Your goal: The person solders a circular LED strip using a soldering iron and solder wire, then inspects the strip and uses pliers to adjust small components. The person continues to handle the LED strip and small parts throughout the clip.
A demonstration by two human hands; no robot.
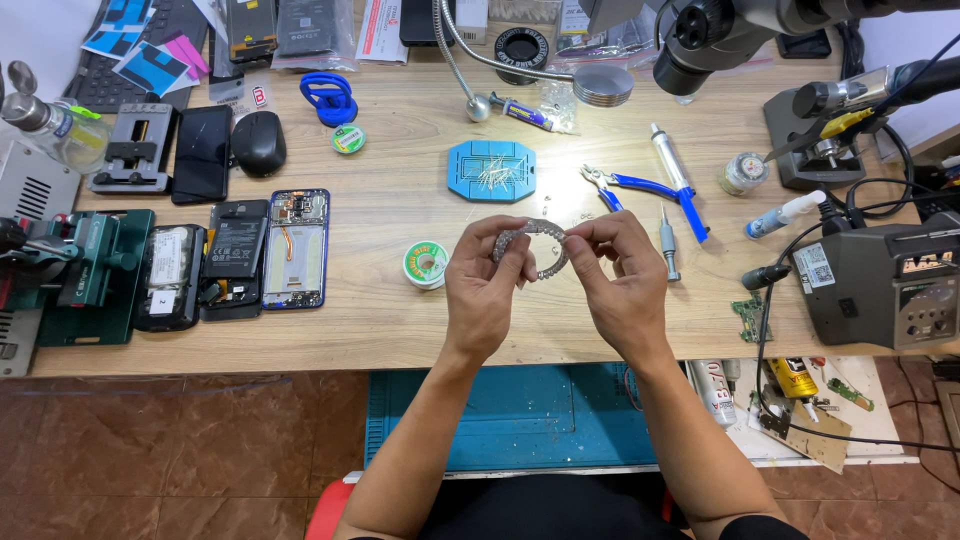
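Both hands, left hand (pixel 485 290) and right hand (pixel 622 285), pinch a bracelet (pixel 532 248) above the table edge (pixel 300 355).

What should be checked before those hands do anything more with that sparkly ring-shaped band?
1. Both hands on the band: ok, left hand and right hand pinch it from either side.
2. Band lifted off the wooden bench: ok.
3. Blue-handled pliers within reach: ok, beside the right hand.
4. Solder spool out of the way: ok, left of the hands.
5. Band unbroken: cannot tell, fingers hide parts.
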